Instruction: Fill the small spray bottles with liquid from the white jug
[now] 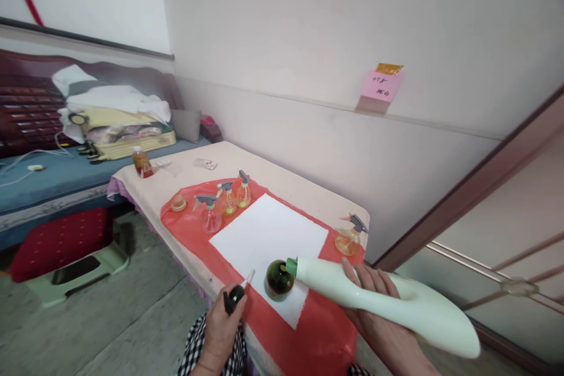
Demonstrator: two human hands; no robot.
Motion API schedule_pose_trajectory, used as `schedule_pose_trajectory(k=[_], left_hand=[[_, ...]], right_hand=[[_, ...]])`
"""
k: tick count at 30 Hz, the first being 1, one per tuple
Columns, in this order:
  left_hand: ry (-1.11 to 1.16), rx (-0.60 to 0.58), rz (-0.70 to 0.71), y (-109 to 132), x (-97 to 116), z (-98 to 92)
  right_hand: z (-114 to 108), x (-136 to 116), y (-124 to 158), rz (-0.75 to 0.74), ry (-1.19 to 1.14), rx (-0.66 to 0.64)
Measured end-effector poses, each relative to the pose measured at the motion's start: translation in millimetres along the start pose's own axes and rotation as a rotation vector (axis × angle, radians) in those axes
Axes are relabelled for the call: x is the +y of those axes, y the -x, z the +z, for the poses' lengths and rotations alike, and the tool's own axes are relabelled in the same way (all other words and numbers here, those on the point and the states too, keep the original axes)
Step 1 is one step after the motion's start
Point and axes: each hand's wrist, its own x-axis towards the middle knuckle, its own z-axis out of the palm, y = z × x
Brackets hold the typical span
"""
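My right hand (376, 288) grips a large pale-green bottle (423, 305) by its handle and holds it tipped almost level. Its green spout points left, at the mouth of a small round dark-green glass bottle (280, 279). Whether liquid runs from the spout I cannot tell. That small bottle stands on a white sheet (273, 229) with a zigzag edge. Just left of it, my left hand (222, 317) is closed around a dropper (235, 296) with a black top, its clear tip pointing up and right.
Three spray bottles (228, 202) stand left of the sheet beside a small round lid-like piece (178, 204). Another spray bottle (348, 239) with amber liquid is at right. Red plastic (273, 323) covers the table's near part. A drink bottle (141, 163) stands farther back; a stool (70, 244) is left.
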Motion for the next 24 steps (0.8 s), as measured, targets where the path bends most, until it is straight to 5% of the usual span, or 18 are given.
schedule_pose_trajectory(k=[24], left_hand=[[-0.012,0.013,-0.005,0.3,-5.3,1.5]], right_hand=[[-2.8,0.8,-0.8,0.001,-0.013,-0.002]])
